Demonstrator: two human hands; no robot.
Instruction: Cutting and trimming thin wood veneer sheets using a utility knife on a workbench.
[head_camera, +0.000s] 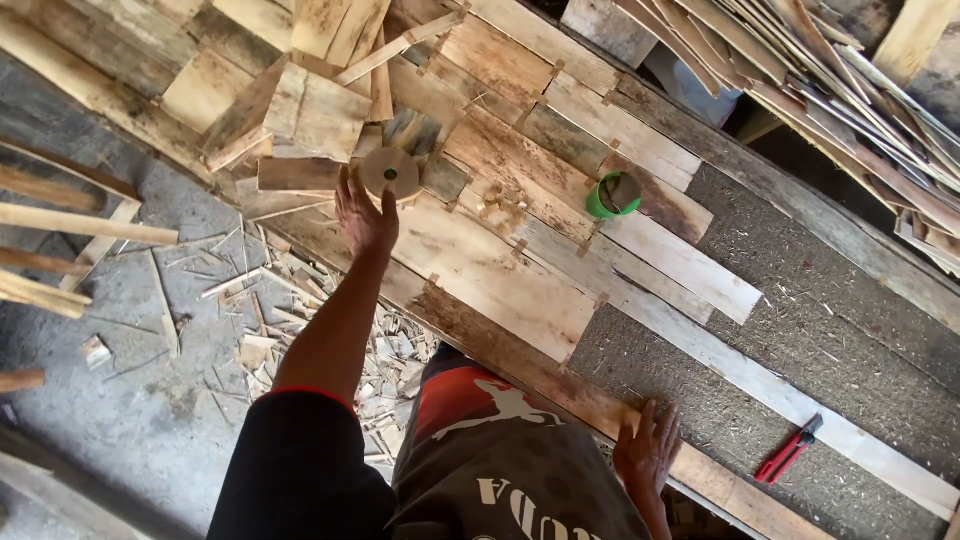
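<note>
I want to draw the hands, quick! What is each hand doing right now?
Left hand: gripping a round wooden disc.
Right hand: open, flat on a wooden plank, holding nothing.

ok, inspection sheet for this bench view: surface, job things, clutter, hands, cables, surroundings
surface: rough plank bench with a grey fibre board laid on it.
job things: round wooden disc with a centre hole, among short boards.
clutter: green cup; red pliers; small wood blocks.
hands: left hand at the disc's edge; right hand flat on the bench edge.
cables: nothing seen.
surroundings: offcuts on the concrete floor; stacked slats at upper right.
</note>
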